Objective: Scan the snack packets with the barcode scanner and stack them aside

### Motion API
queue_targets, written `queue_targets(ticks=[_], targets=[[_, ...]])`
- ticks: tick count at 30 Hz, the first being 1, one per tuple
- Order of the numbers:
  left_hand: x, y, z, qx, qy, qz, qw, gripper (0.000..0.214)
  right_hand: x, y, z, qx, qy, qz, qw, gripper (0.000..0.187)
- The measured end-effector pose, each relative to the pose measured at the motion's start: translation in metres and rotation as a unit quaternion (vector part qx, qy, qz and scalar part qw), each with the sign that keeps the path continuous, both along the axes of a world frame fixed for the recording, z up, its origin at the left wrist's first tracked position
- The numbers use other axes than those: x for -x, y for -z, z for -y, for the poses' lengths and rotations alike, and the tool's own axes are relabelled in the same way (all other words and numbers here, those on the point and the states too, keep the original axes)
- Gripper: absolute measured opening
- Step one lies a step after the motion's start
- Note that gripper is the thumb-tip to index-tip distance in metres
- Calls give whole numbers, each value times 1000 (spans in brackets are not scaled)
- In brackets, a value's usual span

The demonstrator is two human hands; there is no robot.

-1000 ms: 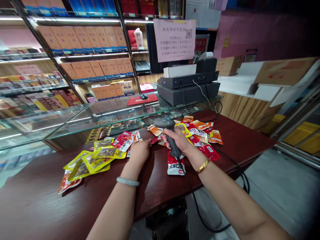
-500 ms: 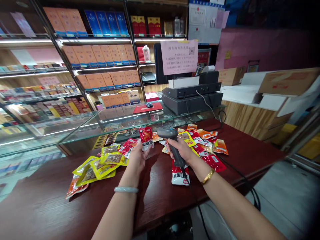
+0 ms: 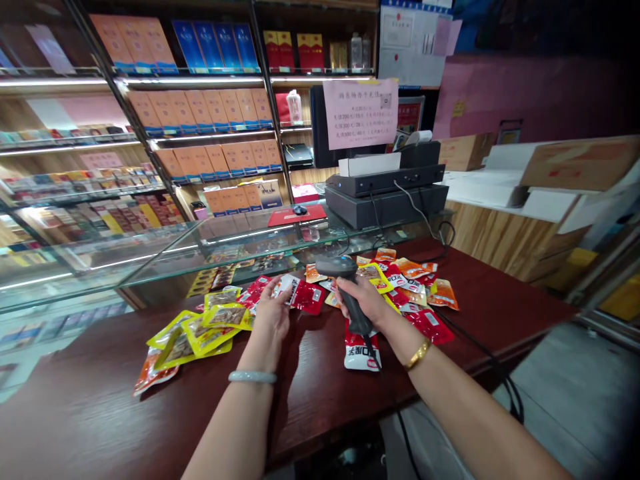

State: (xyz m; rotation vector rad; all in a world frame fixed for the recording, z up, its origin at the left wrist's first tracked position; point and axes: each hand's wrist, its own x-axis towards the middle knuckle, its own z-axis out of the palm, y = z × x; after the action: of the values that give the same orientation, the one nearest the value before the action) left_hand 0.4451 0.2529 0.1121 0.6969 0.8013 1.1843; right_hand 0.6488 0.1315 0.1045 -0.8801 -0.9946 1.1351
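My left hand (image 3: 273,313) is closed on a red and white snack packet (image 3: 306,296), its back with a small white label facing up. In my right hand (image 3: 364,303) is a dark barcode scanner (image 3: 353,308), gripped by its handle, its head pointing left toward the packet. Left of my left hand lie yellow snack packets (image 3: 210,333), with red ones (image 3: 254,293) behind. Beneath the scanner handle, another red and white packet (image 3: 363,360) lies on the brown table. A pile of red, orange and yellow packets (image 3: 407,280) spreads beyond my right hand.
Behind the table (image 3: 100,400) runs a glass display counter (image 3: 165,250). A cash drawer (image 3: 385,207) stands there below a monitor with a pink notice (image 3: 361,113). A black cable (image 3: 493,360) trails off the table's right side. Shelves of boxes (image 3: 200,110) fill the back wall.
My left hand has turned the packet from upright, front showing, to lying sideways with its labelled back showing. My right hand and the scanner stay almost where they were.
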Motion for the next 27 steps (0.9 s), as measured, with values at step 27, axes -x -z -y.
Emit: queue_targets(ticks=[27], targets=[[6, 12, -26, -153, -209, -6, 966, 37, 18, -12, 16, 61, 43, 80, 994, 54]])
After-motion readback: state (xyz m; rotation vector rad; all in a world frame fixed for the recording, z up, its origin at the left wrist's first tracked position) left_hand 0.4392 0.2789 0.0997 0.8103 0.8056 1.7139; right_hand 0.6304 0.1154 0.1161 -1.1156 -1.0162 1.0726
